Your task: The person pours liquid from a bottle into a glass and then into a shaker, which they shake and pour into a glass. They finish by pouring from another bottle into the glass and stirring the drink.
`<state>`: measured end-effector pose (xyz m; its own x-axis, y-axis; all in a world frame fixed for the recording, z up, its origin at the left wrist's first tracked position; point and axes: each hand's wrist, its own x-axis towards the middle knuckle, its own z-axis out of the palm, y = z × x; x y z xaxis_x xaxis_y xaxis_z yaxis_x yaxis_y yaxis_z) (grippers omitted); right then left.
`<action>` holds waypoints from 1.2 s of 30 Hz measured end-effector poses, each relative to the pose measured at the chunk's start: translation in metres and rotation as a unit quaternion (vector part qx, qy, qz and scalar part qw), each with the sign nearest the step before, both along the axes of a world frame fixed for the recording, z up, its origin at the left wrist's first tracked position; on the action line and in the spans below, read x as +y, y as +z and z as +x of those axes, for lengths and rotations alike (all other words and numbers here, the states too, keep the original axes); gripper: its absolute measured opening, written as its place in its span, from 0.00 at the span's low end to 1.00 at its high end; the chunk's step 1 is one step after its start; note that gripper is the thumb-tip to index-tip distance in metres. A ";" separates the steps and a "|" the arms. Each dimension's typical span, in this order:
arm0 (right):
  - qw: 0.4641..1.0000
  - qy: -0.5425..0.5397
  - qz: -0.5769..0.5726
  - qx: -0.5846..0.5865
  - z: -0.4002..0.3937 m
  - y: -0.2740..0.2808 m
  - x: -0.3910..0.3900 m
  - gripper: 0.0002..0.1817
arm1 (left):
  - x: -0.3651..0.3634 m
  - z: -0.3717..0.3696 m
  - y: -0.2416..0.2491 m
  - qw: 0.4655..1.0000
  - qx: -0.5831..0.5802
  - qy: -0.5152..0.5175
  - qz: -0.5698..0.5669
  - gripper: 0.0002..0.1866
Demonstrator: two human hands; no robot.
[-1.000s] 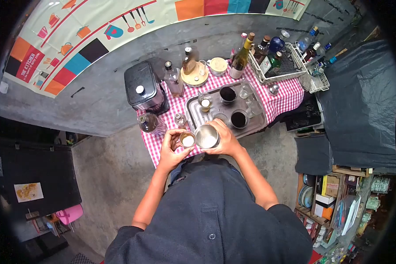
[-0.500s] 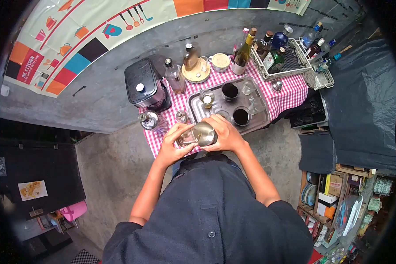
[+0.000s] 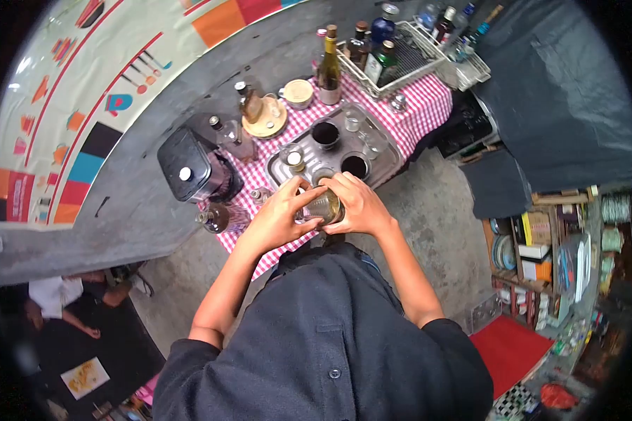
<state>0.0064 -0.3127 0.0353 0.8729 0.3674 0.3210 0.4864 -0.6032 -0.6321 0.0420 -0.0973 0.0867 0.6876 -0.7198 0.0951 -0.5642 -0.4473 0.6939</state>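
Note:
My left hand (image 3: 281, 214) and my right hand (image 3: 357, 203) are wrapped round a clear glass vessel (image 3: 323, 205) holding pale liquid, above the near edge of the table. Whether it is one glass or two held together cannot be made out. Just beyond is a metal tray (image 3: 390, 156) bearing two glasses of dark liquid, one glass (image 3: 326, 135) farther back and the other (image 3: 356, 166) nearer, with several clear glasses. A small glass bottle (image 3: 260, 195) stands left of my hands.
Left on the checked cloth are a black appliance (image 3: 193, 165) and bottles. A wooden board (image 3: 265, 119), a lidded mug (image 3: 298, 93) and a wine bottle (image 3: 328, 74) stand behind the tray. A wire basket (image 3: 400, 59) holds bottles. A person (image 3: 56, 298) is at lower left.
The view has turned, shifting the table leftward and bringing the seated person into sight. My hands still hold the glass, now closer together around it.

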 end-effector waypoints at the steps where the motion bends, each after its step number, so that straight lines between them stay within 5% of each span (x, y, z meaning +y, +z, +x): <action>1: 1.000 -0.017 -0.005 0.015 -0.006 0.002 -0.001 0.45 | -0.005 0.002 0.000 0.999 -0.007 -0.026 0.022 0.33; 7: 0.993 -0.108 0.008 0.038 -0.038 0.001 0.006 0.44 | -0.012 0.005 0.009 0.994 0.009 -0.101 0.044 0.32; 13: 0.983 -0.158 0.028 0.093 -0.059 -0.009 0.033 0.45 | 0.024 0.003 -0.014 0.991 0.074 -0.090 -0.057 0.36; 19: 0.969 -0.158 0.038 0.186 -0.063 -0.035 0.074 0.45 | 0.085 -0.016 -0.043 0.980 0.156 0.018 -0.124 0.37; 29: 0.961 -0.091 -0.001 0.263 -0.039 -0.111 0.137 0.45 | 0.183 -0.056 -0.101 0.975 0.093 0.178 -0.090 0.33; 36: 0.945 -0.127 -0.072 0.294 -0.010 -0.106 0.137 0.44 | 0.214 -0.073 -0.130 0.966 0.093 0.223 -0.089 0.28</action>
<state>-0.0041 -0.1762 -0.0711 0.9509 0.1252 -0.2832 -0.0946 -0.7534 -0.6507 -0.0307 0.1167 -0.0429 0.9426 -0.3320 0.0354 -0.2016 -0.4815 0.8529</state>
